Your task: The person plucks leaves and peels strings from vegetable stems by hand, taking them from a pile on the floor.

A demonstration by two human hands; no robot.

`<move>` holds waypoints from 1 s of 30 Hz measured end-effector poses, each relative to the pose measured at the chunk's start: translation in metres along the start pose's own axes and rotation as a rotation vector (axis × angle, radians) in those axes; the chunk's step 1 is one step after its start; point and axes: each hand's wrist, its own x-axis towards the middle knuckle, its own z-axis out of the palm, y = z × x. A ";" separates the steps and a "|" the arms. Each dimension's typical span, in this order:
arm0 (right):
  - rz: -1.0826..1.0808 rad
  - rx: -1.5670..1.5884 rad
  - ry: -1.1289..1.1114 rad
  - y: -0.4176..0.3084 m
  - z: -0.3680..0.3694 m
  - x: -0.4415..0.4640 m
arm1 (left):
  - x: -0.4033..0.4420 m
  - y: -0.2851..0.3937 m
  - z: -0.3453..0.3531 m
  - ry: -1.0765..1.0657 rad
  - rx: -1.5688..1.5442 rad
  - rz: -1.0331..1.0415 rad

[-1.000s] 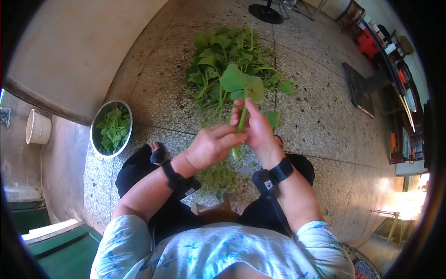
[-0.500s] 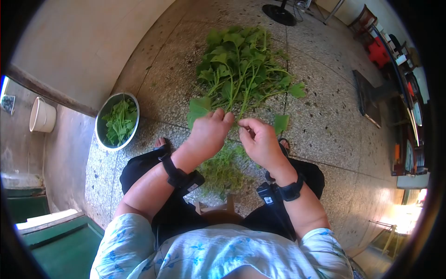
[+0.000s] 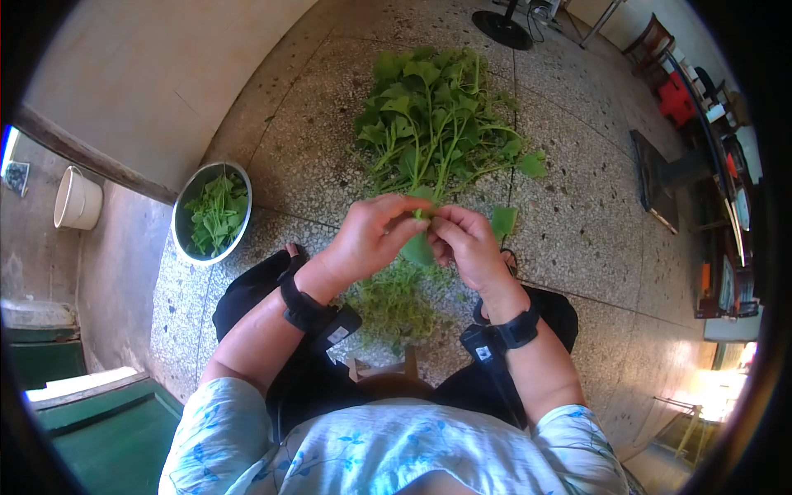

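My left hand (image 3: 375,235) and my right hand (image 3: 466,241) meet in front of me, their fingertips almost touching. Between them is a leafy green stem (image 3: 419,247), its broad leaf hanging below the fingers. The left thumb and fingers pinch it. My right hand is also closed at the stem, fingers curled, though the exact spot it grips is hard to see. Just beyond lies a large heap of leafy green vines (image 3: 437,115) on the floor. Under my hands is a lower pile of thin, pale green stringy scraps (image 3: 396,305).
A metal basin (image 3: 177,235) holding picked greens stands at the left. A single leaf (image 3: 504,223) lies right of my hands. Further off are a white bucket (image 3: 78,200), a round black stand base (image 3: 502,31) and a dark table base (image 3: 652,181) on the speckled floor (image 3: 577,223).
My left hand has turned and shifted slightly right, closing up to the right hand. The broad leaf that stuck out beyond the left hand now hangs beneath the fingers.
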 end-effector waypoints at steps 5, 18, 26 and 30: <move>0.049 -0.043 0.146 0.025 -0.015 0.012 | 0.007 -0.006 -0.011 0.304 -0.475 -0.192; 0.214 -1.064 0.201 0.130 -0.094 0.017 | 0.011 -0.025 -0.081 0.605 -0.567 -0.135; 0.392 -1.584 -0.087 0.208 -0.144 0.005 | 0.009 -0.026 -0.100 0.676 -0.687 -0.008; 0.724 -1.635 -0.177 0.167 -0.110 -0.014 | 0.009 -0.028 -0.113 0.755 -0.750 0.130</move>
